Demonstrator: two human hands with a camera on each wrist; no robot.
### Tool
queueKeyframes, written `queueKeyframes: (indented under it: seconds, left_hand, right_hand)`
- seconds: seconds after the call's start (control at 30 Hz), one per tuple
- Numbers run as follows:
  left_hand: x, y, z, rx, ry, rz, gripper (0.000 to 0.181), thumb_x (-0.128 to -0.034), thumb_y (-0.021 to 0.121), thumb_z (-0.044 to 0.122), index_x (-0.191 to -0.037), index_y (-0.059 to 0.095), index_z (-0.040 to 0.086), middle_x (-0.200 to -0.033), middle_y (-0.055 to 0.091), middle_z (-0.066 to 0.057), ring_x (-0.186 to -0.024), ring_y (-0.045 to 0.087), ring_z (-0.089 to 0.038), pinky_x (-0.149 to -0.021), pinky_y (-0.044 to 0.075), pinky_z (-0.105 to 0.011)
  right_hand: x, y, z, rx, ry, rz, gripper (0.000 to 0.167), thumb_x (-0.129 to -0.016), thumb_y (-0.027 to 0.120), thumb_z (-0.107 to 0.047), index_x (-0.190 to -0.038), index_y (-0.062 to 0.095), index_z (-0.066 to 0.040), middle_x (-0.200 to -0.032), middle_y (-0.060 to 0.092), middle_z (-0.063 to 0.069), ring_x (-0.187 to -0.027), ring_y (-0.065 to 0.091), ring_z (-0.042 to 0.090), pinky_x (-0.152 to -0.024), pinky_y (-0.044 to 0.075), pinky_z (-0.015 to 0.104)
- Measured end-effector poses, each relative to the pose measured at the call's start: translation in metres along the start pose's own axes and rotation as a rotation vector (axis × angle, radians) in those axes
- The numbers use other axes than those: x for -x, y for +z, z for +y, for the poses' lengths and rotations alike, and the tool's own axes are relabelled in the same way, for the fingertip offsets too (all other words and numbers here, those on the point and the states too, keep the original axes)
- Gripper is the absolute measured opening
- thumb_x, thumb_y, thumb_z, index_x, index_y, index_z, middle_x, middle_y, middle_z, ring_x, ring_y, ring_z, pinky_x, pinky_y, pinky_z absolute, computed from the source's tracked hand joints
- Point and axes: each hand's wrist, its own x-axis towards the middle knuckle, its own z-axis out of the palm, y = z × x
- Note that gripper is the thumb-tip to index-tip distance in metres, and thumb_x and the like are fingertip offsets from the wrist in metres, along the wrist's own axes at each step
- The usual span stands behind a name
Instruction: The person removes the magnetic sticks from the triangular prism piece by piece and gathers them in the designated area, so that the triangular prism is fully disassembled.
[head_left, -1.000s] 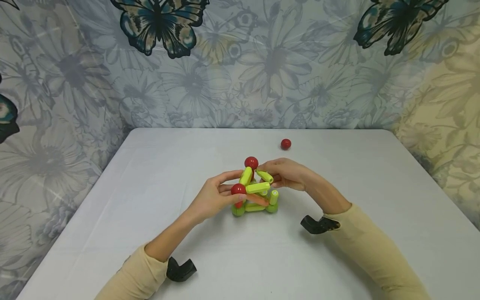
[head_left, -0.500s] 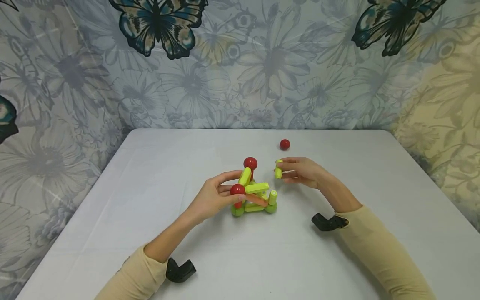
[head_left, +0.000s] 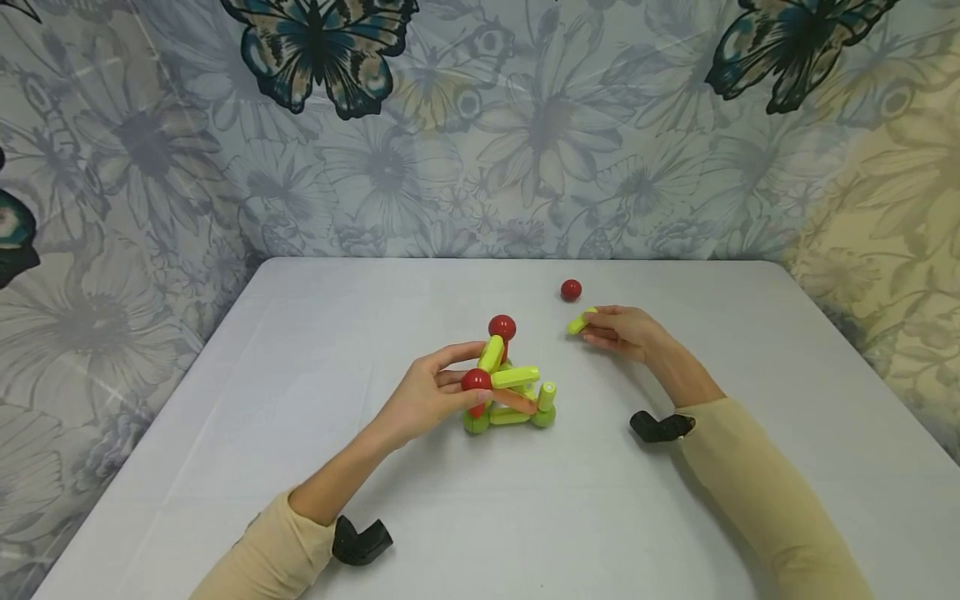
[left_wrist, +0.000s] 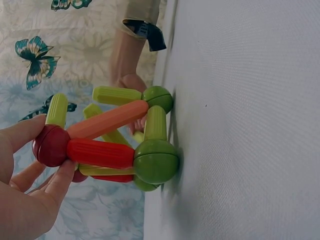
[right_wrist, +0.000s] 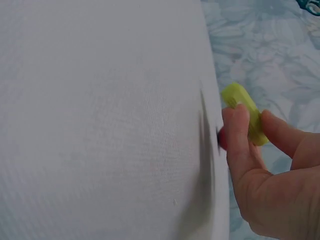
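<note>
A small frame of rods and balls stands on the table, with green balls (left_wrist: 156,161) at its base and red balls above. My left hand (head_left: 423,396) pinches the near red ball (head_left: 476,380) between thumb and fingers. A red rod (left_wrist: 100,152) runs from that ball down to a green one, and an orange rod (left_wrist: 109,120) slants off it. Another red ball (head_left: 502,327) tops the frame at the back. Off to the right, my right hand (head_left: 626,329) holds a loose yellow-green rod (right_wrist: 245,114) between thumb and fingers, above the table.
A single red ball (head_left: 571,290) lies near the back of the white table (head_left: 360,308), just beyond the right hand. Behind the table edge rises a flowered backdrop with butterflies (head_left: 322,54). Black wrist mounts (head_left: 362,540) stick out from both sleeves.
My right hand has drawn the yellow-green rod off the frame and carried it right and back, toward the loose red ball. The left hand keeps its grip on the frame.
</note>
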Motion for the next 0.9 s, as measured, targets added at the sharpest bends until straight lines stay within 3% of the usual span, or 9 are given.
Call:
queueKeyframes:
  seconds: [0.17,0.4,0.5,0.73,0.9]
  left_hand:
    - [0.0,0.001,0.0,-0.006,-0.005,0.004,0.062,-0.0823,0.076,0.008,-0.139,0.049,0.012,-0.138,0.047,-0.008,-0.107,0.061,-0.023,-0.084,0.053,-0.032]
    - [0.0,0.0,0.0,0.002,-0.006,-0.001,0.062,-0.0827,0.076,0.009,-0.139,0.049,0.012,-0.138,0.047,-0.009,-0.108,0.061,-0.023,-0.085,0.052,-0.032]
    - [0.0,0.0,0.0,0.001,-0.005,-0.002,0.062,-0.0831,0.075,0.009,-0.139,0.049,0.012,-0.138,0.047,-0.009,-0.108,0.061,-0.023,-0.085,0.052,-0.032]
    - [-0.001,0.0,0.0,0.003,-0.009,-0.002,0.061,-0.083,0.075,0.009,-0.139,0.05,0.013,-0.138,0.047,-0.008,-0.109,0.06,-0.023,-0.085,0.052,-0.032]
    - [0.0,0.0,0.001,-0.003,-0.018,0.002,0.062,-0.0828,0.076,0.01,-0.139,0.05,0.014,-0.138,0.047,-0.008,-0.108,0.061,-0.022,-0.085,0.052,-0.032]
  right_hand:
    - [-0.005,-0.005,-0.003,-0.076,0.013,0.052,0.021,-0.095,0.056,-0.003,-0.111,0.044,-0.007,-0.082,0.067,0.003,-0.076,0.068,0.013,-0.081,0.052,0.022]
    - [-0.016,-0.01,-0.007,-0.103,0.028,0.129,0.051,-0.094,0.056,0.0,-0.139,0.033,-0.004,-0.077,0.066,0.003,-0.073,0.068,0.012,-0.08,0.052,0.021]
    - [-0.021,-0.012,-0.007,-0.104,0.027,0.17,0.057,-0.094,0.057,-0.002,-0.144,0.03,-0.005,-0.074,0.066,0.003,-0.071,0.067,0.011,-0.076,0.053,0.02]
    - [-0.028,-0.016,-0.006,-0.029,0.05,0.264,0.051,-0.094,0.061,-0.011,-0.14,0.038,-0.006,-0.068,0.066,0.001,-0.061,0.066,0.009,-0.063,0.054,0.018]
    - [-0.032,-0.02,-0.007,-0.056,0.056,0.256,0.028,-0.096,0.058,-0.01,-0.121,0.049,-0.005,-0.066,0.066,0.003,-0.06,0.067,0.01,-0.063,0.054,0.018]
